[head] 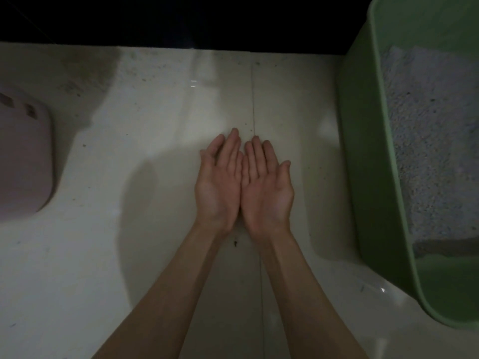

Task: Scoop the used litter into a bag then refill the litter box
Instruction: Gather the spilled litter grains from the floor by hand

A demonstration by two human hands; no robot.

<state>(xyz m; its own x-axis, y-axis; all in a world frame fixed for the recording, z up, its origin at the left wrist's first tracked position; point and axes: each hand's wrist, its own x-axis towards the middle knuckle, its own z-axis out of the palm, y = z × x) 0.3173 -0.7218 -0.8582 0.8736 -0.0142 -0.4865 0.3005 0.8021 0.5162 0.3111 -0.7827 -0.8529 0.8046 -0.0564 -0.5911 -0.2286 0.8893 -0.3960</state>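
Observation:
A green litter box (368,156) stands on the right, cut off by the frame edge. Grey-white litter (425,141) covers most of its bottom, with bare green floor showing at the near end. My left hand (220,182) and my right hand (265,185) are held side by side over the pale floor, palms up, fingers straight and empty. Both hands are left of the box and apart from it. No bag and no scoop are in view.
The floor is pale glossy tile (155,125) with a grout line running under my hands and scattered dark specks. A pinkish rounded object (23,156) lies at the left edge. A dark wall or opening (181,19) runs along the far side.

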